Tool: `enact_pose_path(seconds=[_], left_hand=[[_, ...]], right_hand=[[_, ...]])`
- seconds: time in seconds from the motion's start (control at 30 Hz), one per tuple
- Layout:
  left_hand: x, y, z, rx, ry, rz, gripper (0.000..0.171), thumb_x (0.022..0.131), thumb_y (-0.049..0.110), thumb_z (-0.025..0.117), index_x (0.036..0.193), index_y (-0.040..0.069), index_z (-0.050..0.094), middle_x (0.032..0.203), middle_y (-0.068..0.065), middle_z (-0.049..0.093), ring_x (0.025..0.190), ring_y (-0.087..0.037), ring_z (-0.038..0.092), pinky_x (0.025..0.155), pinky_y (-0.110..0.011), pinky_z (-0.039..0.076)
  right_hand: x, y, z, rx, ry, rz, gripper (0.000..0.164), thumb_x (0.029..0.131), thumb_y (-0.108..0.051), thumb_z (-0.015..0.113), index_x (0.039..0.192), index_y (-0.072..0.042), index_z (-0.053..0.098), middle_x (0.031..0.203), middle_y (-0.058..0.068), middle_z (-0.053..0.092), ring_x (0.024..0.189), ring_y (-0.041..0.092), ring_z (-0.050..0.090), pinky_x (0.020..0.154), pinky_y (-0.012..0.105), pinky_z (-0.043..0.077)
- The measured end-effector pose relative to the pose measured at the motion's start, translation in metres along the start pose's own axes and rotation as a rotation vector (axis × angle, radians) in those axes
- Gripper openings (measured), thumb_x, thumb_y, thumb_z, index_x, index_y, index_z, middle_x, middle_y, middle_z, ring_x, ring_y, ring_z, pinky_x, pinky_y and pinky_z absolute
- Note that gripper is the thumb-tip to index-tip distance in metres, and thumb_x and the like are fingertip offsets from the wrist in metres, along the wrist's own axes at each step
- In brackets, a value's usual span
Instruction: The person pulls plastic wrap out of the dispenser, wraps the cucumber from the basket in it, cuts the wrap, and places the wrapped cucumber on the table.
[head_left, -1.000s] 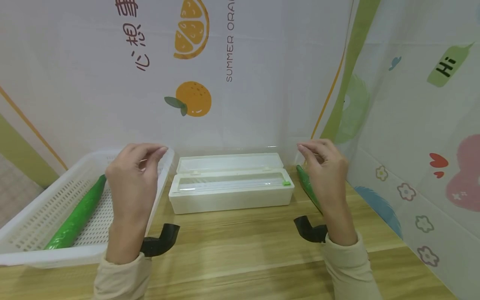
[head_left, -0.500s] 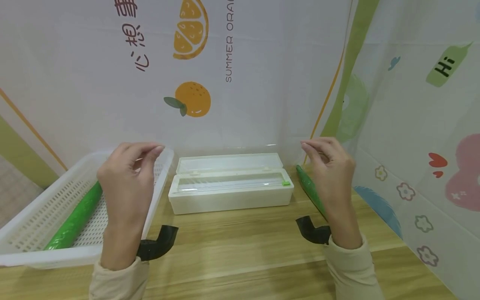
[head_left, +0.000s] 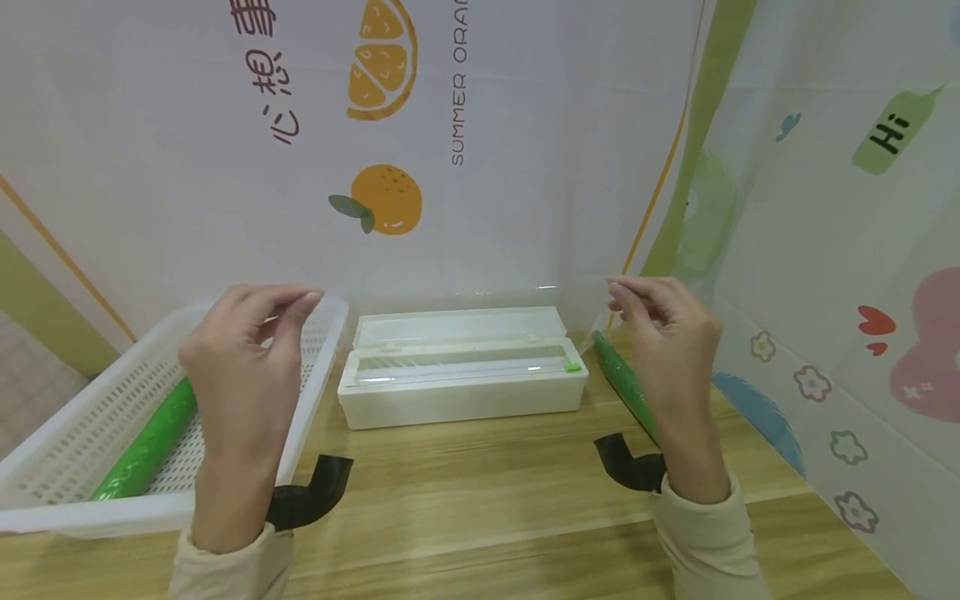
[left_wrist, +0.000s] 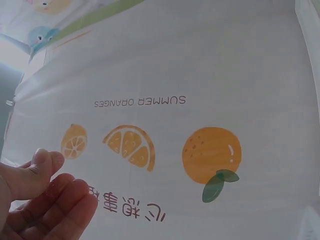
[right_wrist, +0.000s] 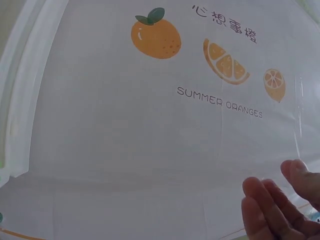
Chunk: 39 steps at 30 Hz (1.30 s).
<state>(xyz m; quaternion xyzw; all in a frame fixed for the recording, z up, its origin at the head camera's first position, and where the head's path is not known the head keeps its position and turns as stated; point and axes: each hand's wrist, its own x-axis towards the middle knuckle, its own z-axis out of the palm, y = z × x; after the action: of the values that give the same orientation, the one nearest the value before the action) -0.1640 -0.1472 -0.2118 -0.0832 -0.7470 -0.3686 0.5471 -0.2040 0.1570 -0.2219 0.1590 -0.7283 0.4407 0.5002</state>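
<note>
Film [head_left: 480,294], faint and clear, seems stretched at twelve o'clock, left hand [head_left: 242,342] and right hand [head_left: 670,337] each pinching it, fingertips against thumb; slack might let it fold onto itself or stick to the box [head_left: 462,405].

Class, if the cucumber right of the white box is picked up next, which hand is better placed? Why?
Probably the right hand: it appears beside that cucumber; the left hand is across the white box, by the basket. Both seem to pinch clear film, which would need releasing first.
</note>
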Motion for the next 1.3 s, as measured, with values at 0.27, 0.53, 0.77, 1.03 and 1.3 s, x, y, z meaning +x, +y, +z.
enact_pose_path(seconds=[0.27,0.53,0.77,1.03,1.3], left_hand=[[0.0,0.003,-0.003,0.002,-0.014,0.011,0.017,0.085,0.014,0.067,0.091,0.0,0.073,0.084,-0.015,0.068,0.078,0.014,0.049,0.075,0.0,0.041],[-0.001,0.006,-0.009,0.023,-0.045,0.014,0.013,0.083,0.011,0.068,0.089,-0.001,0.072,0.082,-0.014,0.068,0.076,0.016,0.048,0.073,0.002,0.04],[-0.002,0.01,-0.016,0.055,-0.097,0.019,0.011,0.082,0.006,0.069,0.089,-0.001,0.072,0.083,-0.013,0.068,0.076,0.019,0.045,0.072,0.004,0.038],[-0.004,0.011,-0.028,0.137,-0.18,0.051,0.007,0.082,0.006,0.069,0.088,0.002,0.072,0.083,-0.009,0.069,0.076,0.027,0.039,0.07,0.007,0.034],[-0.012,0.002,-0.042,0.217,-0.282,0.16,0.006,0.08,0.007,0.072,0.085,0.01,0.072,0.081,-0.002,0.069,0.069,0.006,0.054,0.066,0.002,0.036]], right_hand=[[-0.002,-0.002,0.005,0.164,-0.074,0.07,0.016,0.088,-0.007,0.062,0.094,0.007,0.067,0.083,0.02,0.068,0.073,0.002,0.065,0.071,0.015,0.053],[-0.012,-0.006,0.022,0.296,-0.196,0.099,0.015,0.088,-0.007,0.061,0.094,0.005,0.067,0.087,0.018,0.068,0.076,0.008,0.067,0.074,0.023,0.055],[-0.021,-0.011,0.033,0.405,-0.289,0.12,0.012,0.088,-0.003,0.06,0.094,0.006,0.064,0.092,0.018,0.067,0.081,0.017,0.067,0.077,0.027,0.056],[-0.021,-0.019,0.025,0.3,-0.361,0.09,0.009,0.088,-0.002,0.061,0.091,0.005,0.066,0.084,0.015,0.068,0.076,0.012,0.067,0.072,0.022,0.056],[-0.014,-0.031,-0.021,-0.147,-0.421,-0.047,0.005,0.086,-0.006,0.064,0.089,-0.004,0.068,0.086,0.004,0.069,0.079,0.016,0.064,0.072,0.018,0.05]])
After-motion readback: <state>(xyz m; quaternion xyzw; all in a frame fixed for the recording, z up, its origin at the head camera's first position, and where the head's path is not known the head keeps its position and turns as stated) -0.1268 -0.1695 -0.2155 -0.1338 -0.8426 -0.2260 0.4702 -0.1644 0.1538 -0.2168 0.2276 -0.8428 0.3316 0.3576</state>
